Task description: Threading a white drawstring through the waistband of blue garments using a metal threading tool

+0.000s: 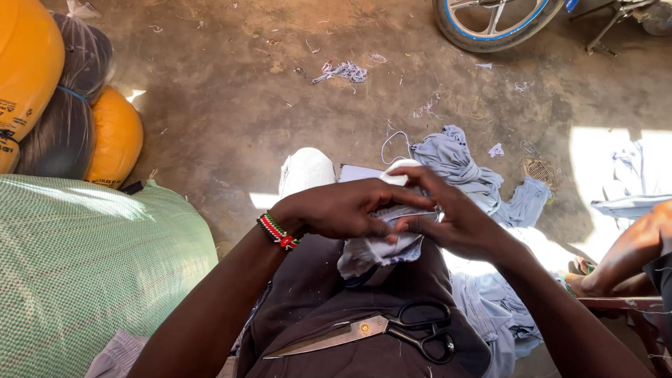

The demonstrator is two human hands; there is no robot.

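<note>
Both of my hands meet over my lap on a small piece of pale blue cloth [381, 248]. My left hand [346, 208], with a beaded bracelet [278, 232] at the wrist, pinches the cloth's top edge from the left. My right hand [455, 217] grips the same edge from the right, fingers curled over it. The cloth hangs down onto my dark trousers. A large pair of scissors [378, 332] with black handles lies shut on my lap, below the hands, touched by neither.
More pale blue cloth [465, 168] is heaped on the dirt floor ahead and beside my right leg. A big green woven sack [77, 266] stands left, orange bags [115, 136] behind it. A wheel [490, 24] is at top; another person's arm [630, 252] at right.
</note>
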